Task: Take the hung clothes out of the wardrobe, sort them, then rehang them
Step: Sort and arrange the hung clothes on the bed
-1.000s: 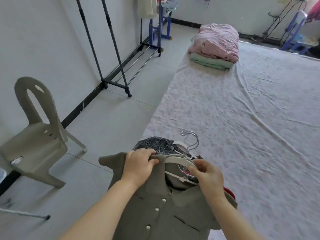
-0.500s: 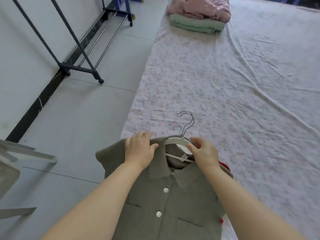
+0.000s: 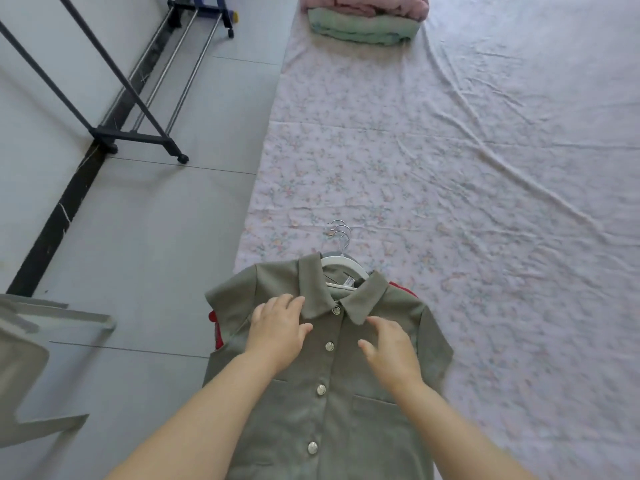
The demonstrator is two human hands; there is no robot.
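Left grip (image 3: 277, 337) flat on olive shirt (image 3: 329, 410), right grip (image 3: 391, 355) spread-fingered alongside, neither holding anything; white hanger (image 3: 341, 263) in collar, on bed (image 3: 450, 168).

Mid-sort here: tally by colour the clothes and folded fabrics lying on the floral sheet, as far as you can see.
Olive shirt: 1
Red garment, edges showing from under the shirt: 1
Pink folded bundle: 1
Green folded fabric, under the pink: 1
Total: 4
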